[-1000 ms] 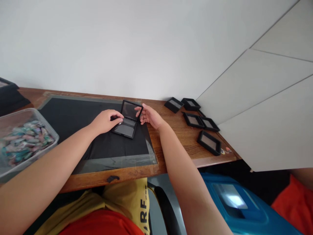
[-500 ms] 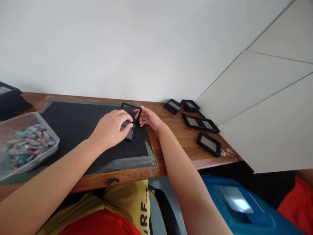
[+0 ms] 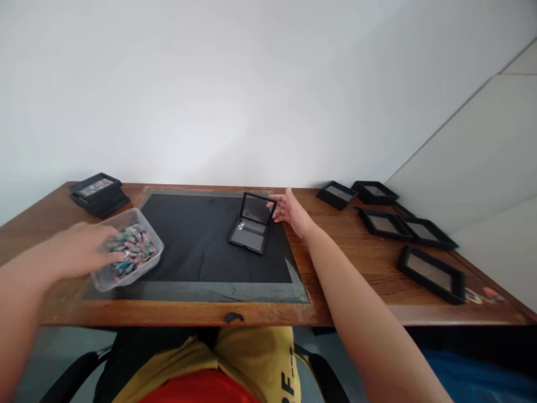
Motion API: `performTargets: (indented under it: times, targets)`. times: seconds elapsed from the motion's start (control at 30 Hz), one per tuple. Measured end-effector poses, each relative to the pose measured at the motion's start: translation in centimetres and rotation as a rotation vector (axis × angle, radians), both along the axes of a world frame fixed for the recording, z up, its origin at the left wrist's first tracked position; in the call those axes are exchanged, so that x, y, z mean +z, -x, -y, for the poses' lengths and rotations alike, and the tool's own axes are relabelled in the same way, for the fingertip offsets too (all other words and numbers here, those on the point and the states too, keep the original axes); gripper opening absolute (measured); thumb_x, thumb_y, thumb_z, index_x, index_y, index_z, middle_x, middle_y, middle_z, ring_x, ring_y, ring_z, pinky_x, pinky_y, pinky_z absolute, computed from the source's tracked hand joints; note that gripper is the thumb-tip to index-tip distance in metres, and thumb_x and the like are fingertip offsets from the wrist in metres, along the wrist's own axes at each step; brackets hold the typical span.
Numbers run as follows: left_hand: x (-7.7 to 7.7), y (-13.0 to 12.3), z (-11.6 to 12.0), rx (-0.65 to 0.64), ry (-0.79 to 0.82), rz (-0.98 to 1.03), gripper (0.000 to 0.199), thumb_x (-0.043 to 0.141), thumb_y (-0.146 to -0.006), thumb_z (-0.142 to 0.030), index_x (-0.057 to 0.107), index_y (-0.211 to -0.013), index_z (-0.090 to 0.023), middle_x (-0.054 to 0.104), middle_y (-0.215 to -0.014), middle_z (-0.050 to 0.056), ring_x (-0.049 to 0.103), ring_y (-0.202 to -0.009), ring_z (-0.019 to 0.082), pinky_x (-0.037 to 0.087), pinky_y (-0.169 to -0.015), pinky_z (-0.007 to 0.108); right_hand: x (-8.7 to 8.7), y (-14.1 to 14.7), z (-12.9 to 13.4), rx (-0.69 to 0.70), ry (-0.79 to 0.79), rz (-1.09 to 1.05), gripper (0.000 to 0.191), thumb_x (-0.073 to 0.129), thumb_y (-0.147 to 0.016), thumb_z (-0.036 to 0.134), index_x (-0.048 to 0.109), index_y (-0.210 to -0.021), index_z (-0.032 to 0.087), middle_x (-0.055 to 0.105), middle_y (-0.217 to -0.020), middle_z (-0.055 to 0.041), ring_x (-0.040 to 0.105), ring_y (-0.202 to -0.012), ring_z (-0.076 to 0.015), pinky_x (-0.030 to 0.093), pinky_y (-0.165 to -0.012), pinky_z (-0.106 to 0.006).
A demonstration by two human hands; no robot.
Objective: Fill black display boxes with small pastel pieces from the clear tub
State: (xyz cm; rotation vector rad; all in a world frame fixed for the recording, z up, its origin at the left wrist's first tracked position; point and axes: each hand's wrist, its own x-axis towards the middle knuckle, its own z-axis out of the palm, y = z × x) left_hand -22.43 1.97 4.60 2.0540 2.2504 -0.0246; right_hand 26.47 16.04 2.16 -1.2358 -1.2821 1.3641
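A black case (image 3: 247, 240) stands with its lid (image 3: 257, 208) raised on the dark mat. The lid has a see-through window, and a small shiny piece (image 3: 240, 225) sits at the left of the tray inside. My right hand (image 3: 290, 212) is at the lid's right edge, fingers spread and partly behind it; whether it presses on the lid I cannot tell. Over the left side of a clear plastic tub (image 3: 156, 258) is my left hand (image 3: 86, 249), blurred, with thumb and fingers apart. Many small pink, teal and grey pieces (image 3: 133, 249) fill the tub's bottom.
Several black cases lie at the right of the table, among them one (image 3: 432, 273) near the front edge. A stack of black cases (image 3: 98, 193) stands at the back left. The black mat (image 3: 188, 240) is taped down along its edges. A white wall (image 3: 251, 84) rises behind.
My left hand has left the case and moved left to the tub. My right hand stays beside the raised lid. The head view has turned left, bringing the stack fully into sight.
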Motion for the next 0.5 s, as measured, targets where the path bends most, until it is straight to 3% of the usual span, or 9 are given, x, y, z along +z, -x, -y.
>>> performTargets:
  times: [0.07, 0.13, 0.27, 0.5]
  targets:
    - [-0.8, -1.2, -0.2, -0.020, 0.073, -0.030, 0.049, 0.063, -0.081, -0.048, 0.078, -0.118, -0.019, 0.075, -0.136, 0.016, 0.066, -0.129, 0.039, 0.052, -0.095, 0.038, 0.1, -0.1, -0.1, -0.026, 0.000, -0.021, 0.063, 0.023, -0.108, 0.068, 0.063, -0.112, 0.020, 0.069, -0.102, -0.0086, 0.059, -0.060, -0.0125, 0.053, -0.053, -0.023]
    - [-1.2, -2.3, 0.0, -0.016, 0.067, -0.017, 0.045, 0.056, -0.087, -0.044, 0.078, -0.119, -0.021, 0.076, -0.134, 0.014, 0.068, -0.125, 0.035, 0.051, -0.091, 0.034, 0.2, -0.2, -0.1, -0.037, 0.003, -0.038, 0.063, 0.022, -0.107, 0.068, 0.062, -0.112, 0.020, 0.068, -0.102, -0.0090, 0.060, -0.060, -0.0135, 0.055, -0.054, -0.025]
    - [-0.5, -2.9, 0.6, 0.055, 0.019, -0.001, 0.044, 0.048, -0.093, -0.042, 0.077, -0.121, -0.023, 0.079, -0.124, 0.012, 0.073, -0.110, 0.034, 0.047, -0.084, 0.034, 0.4, -0.3, 0.1, -0.038, 0.022, -0.035, 0.061, 0.020, -0.109, 0.065, 0.061, -0.111, 0.020, 0.068, -0.101, -0.0087, 0.059, -0.060, -0.0131, 0.054, -0.055, -0.024]
    - [0.5, -2.7, 0.5, 0.062, -0.117, 0.095, 0.048, 0.042, -0.098, -0.054, 0.073, -0.120, -0.025, 0.078, -0.127, 0.007, 0.070, -0.115, 0.032, 0.045, -0.089, 0.034, 0.5, 0.0, 0.4, -0.036, 0.035, 0.011, 0.054, 0.024, -0.112, 0.055, 0.063, -0.111, 0.019, 0.069, -0.103, -0.0080, 0.059, -0.059, -0.0106, 0.053, -0.056, -0.022]
